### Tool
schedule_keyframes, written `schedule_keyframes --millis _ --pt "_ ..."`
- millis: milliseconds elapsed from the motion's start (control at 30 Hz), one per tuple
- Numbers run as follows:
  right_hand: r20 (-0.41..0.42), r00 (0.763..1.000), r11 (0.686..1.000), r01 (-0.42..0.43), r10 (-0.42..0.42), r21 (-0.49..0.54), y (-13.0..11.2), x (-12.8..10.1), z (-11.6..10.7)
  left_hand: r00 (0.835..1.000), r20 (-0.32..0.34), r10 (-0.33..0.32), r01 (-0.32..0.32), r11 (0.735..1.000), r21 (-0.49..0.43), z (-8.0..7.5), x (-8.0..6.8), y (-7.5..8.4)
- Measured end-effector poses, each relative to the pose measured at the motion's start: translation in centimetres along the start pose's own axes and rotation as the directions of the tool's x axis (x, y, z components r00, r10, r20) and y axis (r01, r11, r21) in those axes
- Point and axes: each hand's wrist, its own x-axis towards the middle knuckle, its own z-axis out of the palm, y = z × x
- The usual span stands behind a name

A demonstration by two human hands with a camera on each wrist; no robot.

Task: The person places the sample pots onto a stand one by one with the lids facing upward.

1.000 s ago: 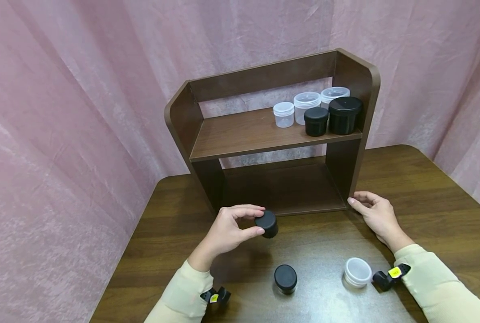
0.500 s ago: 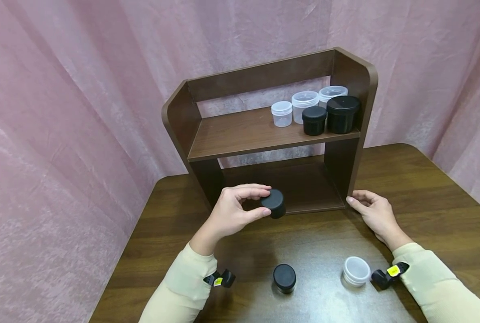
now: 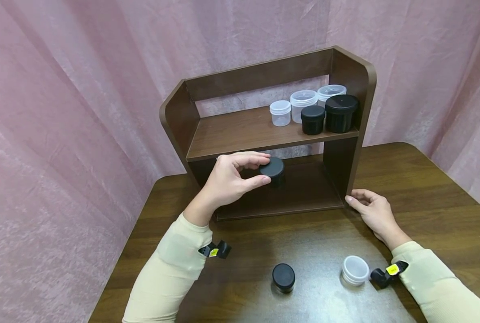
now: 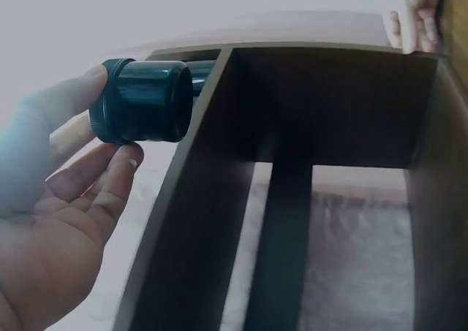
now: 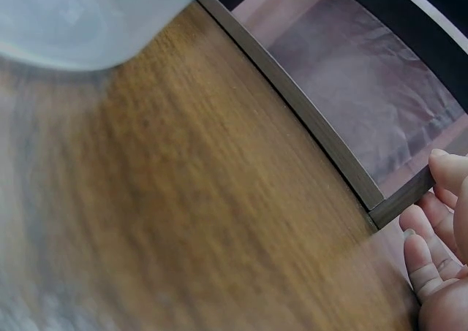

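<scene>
My left hand (image 3: 229, 179) pinches a small black screw-lid jar (image 3: 273, 168) between thumb and fingers, raised in front of the brown two-tier shelf (image 3: 232, 130). In the left wrist view the jar (image 4: 150, 101) lies level with the edge of the upper board, its base toward the shelf. Down at the right, my right hand (image 3: 372, 211) grips the front edge of the shelf's side panel near the table. Its thumb (image 5: 447, 166) is on one face in the right wrist view, with the fingers curled around the other side.
Clear jars (image 3: 303, 107) and two black jars (image 3: 312, 121) stand at the right of the upper board. Another black-lidded jar (image 3: 283, 277) and a clear jar with a whitish lid (image 3: 355, 270) sit on the wooden table (image 3: 240, 287). A pink curtain (image 3: 82, 134) hangs behind.
My left hand has lifted the black jar up and forward from over the table to just below the upper board's front edge. The right hand has stayed at the side panel.
</scene>
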Motion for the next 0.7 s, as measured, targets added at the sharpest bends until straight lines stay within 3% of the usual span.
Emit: schedule_keyframes --millis 267,500,700 --pt "-0.007 1.0 1.0 0.009 -0.009 -0.001 -0.2 0.0 0.0 0.998 -0.002 -0.064 0.064 0.998 -0.007 -1.1 3.5 0.7" --pt "0.002 1.0 1.0 -0.001 0.001 0.01 -0.4 -0.1 -0.1 0.983 -0.009 -0.184 0.184 0.982 0.041 -1.5 6.6 0.2" --pt "0.006 1.0 1.0 -0.014 0.014 0.012 -0.3 0.0 -0.2 0.973 -0.028 -0.228 0.229 0.97 0.079 -1.3 8.5 -0.4"
